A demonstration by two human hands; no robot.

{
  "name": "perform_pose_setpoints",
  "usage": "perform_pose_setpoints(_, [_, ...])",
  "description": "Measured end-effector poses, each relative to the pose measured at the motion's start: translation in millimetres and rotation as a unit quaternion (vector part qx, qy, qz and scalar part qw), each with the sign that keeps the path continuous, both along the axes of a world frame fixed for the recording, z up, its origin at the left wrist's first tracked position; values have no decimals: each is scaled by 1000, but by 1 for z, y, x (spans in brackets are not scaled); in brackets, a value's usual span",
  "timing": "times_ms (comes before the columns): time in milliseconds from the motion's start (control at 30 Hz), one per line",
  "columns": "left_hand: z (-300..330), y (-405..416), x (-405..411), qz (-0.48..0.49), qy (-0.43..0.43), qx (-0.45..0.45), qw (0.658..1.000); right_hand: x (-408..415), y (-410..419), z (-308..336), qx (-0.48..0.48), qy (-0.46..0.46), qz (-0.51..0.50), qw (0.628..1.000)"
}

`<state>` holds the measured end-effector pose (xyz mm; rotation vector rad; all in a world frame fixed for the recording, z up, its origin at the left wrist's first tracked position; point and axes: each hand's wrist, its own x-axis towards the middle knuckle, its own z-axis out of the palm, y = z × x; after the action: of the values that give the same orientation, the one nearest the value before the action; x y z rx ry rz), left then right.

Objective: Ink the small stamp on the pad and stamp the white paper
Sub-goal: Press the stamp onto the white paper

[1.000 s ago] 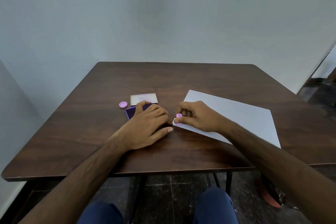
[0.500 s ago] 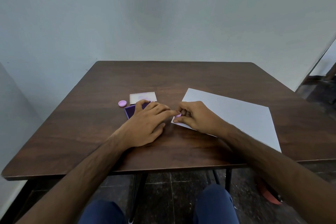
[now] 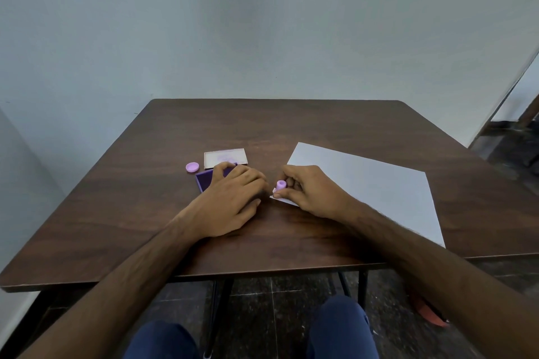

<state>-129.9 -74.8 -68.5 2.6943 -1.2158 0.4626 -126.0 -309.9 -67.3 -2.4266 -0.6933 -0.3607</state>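
Head view shows the purple ink pad (image 3: 204, 179) open on the desk (image 3: 291, 125), the left hand (image 3: 230, 198) flat over it. The right hand (image 3: 312, 192) pinches the small stamp (image 3: 280, 184) at the white paper (image 3: 364, 181) corner.

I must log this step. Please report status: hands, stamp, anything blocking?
Right hand pinching stamp at paper corner. Left hand flat on ink pad. Cap and lid lie clear. Nothing blocking.
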Motion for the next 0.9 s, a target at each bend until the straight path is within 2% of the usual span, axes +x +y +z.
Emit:
perform_pose_setpoints(533, [2, 1, -2, -9, 12, -1, 1000, -7, -1, 10, -8, 31, 21, 999])
perform_pose_setpoints(700, [4, 1, -3, -9, 21, 1, 1000, 2, -7, 15, -4, 96, 17, 995])
perform_pose_setpoints(733, [5, 1, -4, -9, 21, -1, 1000, 5, -9, 18, 16, 113, 16, 993])
perform_pose_setpoints(800, [4, 2, -4, -10, 20, -7, 1000, 8, -15, 25, 114, 156, 16, 981])
perform_pose_setpoints(900, [3, 2, -3, -12, 20, -8, 1000, 13, -25, 31, 283, 217, 12, 934])
